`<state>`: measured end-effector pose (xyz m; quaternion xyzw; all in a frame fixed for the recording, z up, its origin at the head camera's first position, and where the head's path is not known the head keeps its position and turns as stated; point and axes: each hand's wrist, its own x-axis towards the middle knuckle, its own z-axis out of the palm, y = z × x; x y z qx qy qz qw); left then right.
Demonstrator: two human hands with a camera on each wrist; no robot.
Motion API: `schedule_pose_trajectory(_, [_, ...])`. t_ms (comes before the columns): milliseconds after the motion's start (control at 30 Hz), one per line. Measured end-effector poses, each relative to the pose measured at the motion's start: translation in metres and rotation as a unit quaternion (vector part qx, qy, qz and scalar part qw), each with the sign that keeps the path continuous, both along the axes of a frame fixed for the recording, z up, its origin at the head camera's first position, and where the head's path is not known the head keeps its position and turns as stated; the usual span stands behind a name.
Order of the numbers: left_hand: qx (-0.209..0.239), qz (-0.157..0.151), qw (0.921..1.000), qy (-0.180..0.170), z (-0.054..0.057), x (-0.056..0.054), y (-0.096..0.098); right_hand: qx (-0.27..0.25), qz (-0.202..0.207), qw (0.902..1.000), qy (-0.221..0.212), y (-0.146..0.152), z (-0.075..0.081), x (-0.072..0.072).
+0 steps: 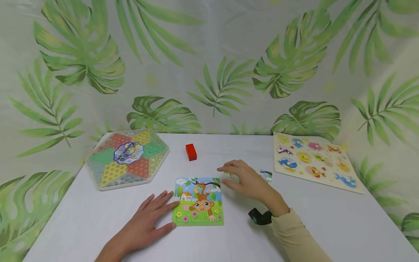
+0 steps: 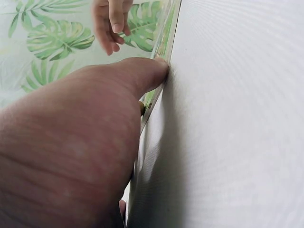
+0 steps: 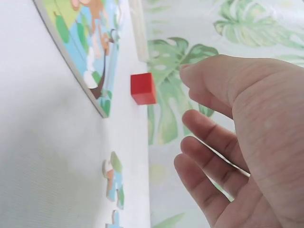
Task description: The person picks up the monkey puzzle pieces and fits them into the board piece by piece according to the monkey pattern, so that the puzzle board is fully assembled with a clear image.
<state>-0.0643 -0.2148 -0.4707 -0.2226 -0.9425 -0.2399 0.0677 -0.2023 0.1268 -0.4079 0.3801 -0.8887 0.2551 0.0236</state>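
Note:
A monkey jigsaw puzzle (image 1: pixel 198 202) lies flat on the white table, most of its picture filled in. My left hand (image 1: pixel 148 218) rests at its left side with fingers spread. Its thumb touches the puzzle's edge, seen also in the left wrist view. To the puzzle's right, my right hand (image 1: pixel 242 180) hovers over the table with loosely bent fingers and nothing between them. Below those fingers lies a loose jigsaw piece (image 3: pixel 114 180), mostly hidden in the head view. A second loose piece (image 1: pixel 266 175) lies just beyond the right hand.
A red block (image 1: pixel 191 152) stands behind the puzzle. At the back left lies a hexagonal Chinese checkers board (image 1: pixel 154 150); at the back right, a wooden sea-animal peg puzzle (image 1: pixel 294 156). A dark object (image 1: pixel 260 217) shows by the right wrist. A leaf-patterned cloth (image 1: pixel 226 120) hangs behind the table.

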Motion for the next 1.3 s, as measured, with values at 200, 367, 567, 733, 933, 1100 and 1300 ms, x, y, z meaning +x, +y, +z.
schedule_pose_trajectory(200, [-0.005, 0.004, 0.9998, -0.021, -0.001, 0.000, -0.002, -0.006, -0.007, 0.9999, -0.007, -0.001, 0.007, -0.010])
schedule_pose_trajectory(367, [-0.006, 0.003, 0.9997, -0.022, -0.001, 0.000, -0.001, -0.015, -0.019, 0.9997, -0.004, -0.002, 0.019, -0.019])
schedule_pose_trajectory(567, [-0.008, 0.001, 0.9998, -0.020, -0.001, 0.000, -0.001, -0.029, -0.017, 0.9994, -0.008, -0.005, 0.030, -0.025])
schedule_pose_trajectory(733, [-0.009, 0.002, 0.9999, -0.011, -0.003, 0.000, -0.001, -0.039, -0.027, 0.9987, -0.021, -0.007, 0.028, -0.027])
schedule_pose_trajectory(933, [-0.011, 0.001, 0.9999, -0.001, -0.003, -0.001, -0.001, -0.035, -0.030, 0.9982, -0.037, -0.003, 0.021, -0.028])
schedule_pose_trajectory(1100, [-0.009, -0.002, 0.9999, 0.011, -0.003, -0.002, -0.001, -0.016, -0.037, 0.9977, -0.054, 0.004, 0.013, -0.030])
schedule_pose_trajectory(1300, [-0.010, 0.003, 0.9999, -0.012, -0.003, -0.001, -0.002, -0.006, -0.040, 0.9965, -0.073, 0.010, 0.003, -0.036])
